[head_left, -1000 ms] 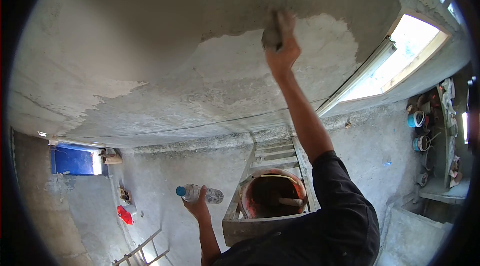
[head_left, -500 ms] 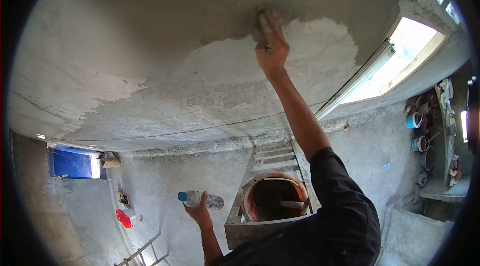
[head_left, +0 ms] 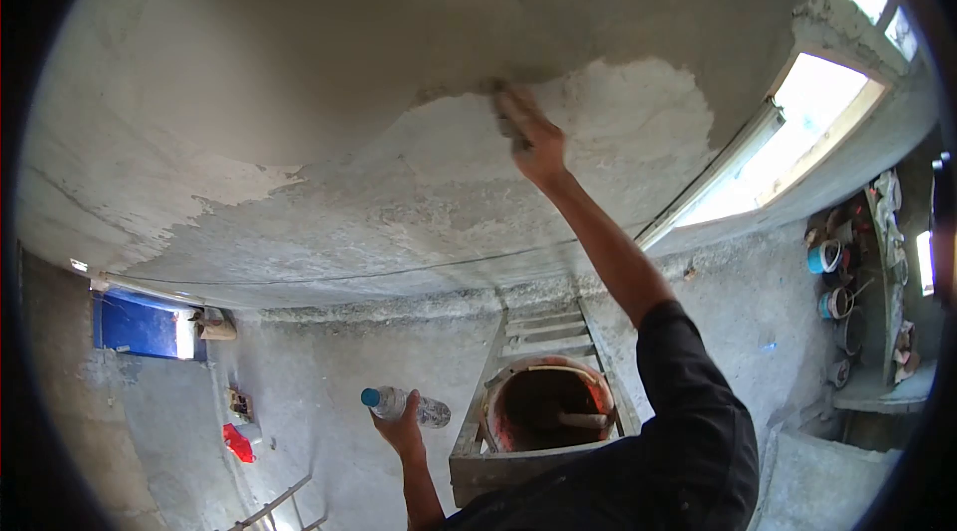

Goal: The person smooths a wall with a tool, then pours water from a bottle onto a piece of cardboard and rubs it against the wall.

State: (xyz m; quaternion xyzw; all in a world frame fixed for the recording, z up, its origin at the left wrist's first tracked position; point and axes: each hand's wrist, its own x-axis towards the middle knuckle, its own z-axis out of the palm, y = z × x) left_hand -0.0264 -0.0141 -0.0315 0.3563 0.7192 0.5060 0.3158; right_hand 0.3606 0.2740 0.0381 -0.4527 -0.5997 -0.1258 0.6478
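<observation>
The right hand [head_left: 538,147] is reaching up and pressing a grey pad [head_left: 506,112] flat against the ceiling [head_left: 299,82], fingers closed over it. It is right at the edge where darker plaster is meeting the paler patch. The left hand [head_left: 401,428] is gripping a clear bottle [head_left: 414,407] with a blue cap, holding it sideways lower down, just beside an orange-rimmed bucket [head_left: 600,393] that is sitting in a wooden frame [head_left: 477,471].

I'm looking into a room under construction: a half-plastered ceiling [head_left: 329,182] is filling 12 o'clock, bare cement walls [head_left: 319,371] are showing at 7, a mortar bucket [head_left: 546,401] is sitting at 6, tins [head_left: 825,257] are crowding 3.
</observation>
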